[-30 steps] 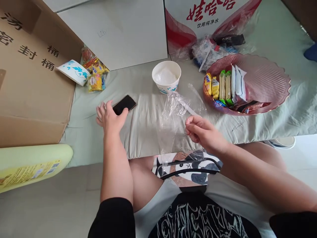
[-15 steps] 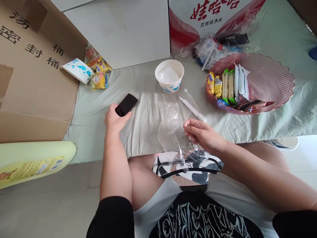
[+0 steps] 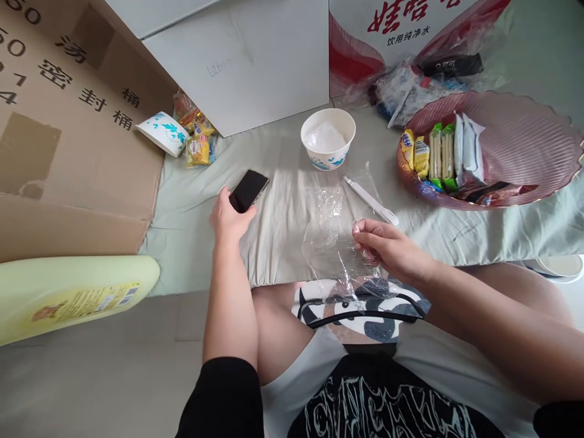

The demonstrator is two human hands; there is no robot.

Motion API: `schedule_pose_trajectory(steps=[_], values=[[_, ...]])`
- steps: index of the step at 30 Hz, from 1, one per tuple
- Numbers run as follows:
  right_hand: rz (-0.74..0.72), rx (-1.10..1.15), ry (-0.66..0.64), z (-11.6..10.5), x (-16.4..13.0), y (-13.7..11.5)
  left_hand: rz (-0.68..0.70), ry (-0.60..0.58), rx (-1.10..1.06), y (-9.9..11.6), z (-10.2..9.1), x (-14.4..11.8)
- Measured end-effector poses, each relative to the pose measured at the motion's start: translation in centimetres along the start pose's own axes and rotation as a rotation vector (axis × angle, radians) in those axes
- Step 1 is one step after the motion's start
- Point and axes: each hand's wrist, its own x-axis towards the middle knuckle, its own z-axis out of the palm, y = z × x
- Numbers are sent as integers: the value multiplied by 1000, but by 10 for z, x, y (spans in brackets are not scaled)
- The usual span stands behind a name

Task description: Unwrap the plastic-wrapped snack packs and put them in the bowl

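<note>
My left hand [image 3: 232,216] is closed around the near end of a dark smartphone [image 3: 249,191], which lies on the cloth with its screen up. In my right hand [image 3: 381,242], thumb and fingers pinch a clear plastic bag [image 3: 329,222]. The thin film spreads left over the cloth and hangs down past the edge above my lap. A white utility knife [image 3: 371,199] rests just beyond my right hand, beside the film. Farther back stands a paper bowl [image 3: 328,163] with a blue pattern, and whitish translucent plastic shows inside it.
At right, a pink ribbed bowl [image 3: 524,146] holds several wrapped snacks. Crumpled wrappers [image 3: 401,91] lie behind it. A tipped paper bowl [image 3: 164,132] and small yellow packets [image 3: 199,149] sit by the cardboard box [image 3: 86,158]. White boxes [image 3: 269,67] stand at the back; a yellow-green bottle [image 3: 82,292] is at left.
The whole view has shifted, so everything appears farther right. Both hands keep their holds on the phone and the plastic bag, with little other movement.
</note>
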Motion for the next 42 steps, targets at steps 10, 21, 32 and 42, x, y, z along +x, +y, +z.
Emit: schedule_pose_trajectory(steps=[10,21,32,42], values=[[11,57,-19,0,2,-1,88,53,-2,-5,6,-3],[20,67,-53,-2,4,-1,86,17,52,5,1,-8],[26,81,-64,-3,3,0,75,6,90,9,5,-13],[13,70,-67,-4,4,2,3,6,94,14,5,-9]])
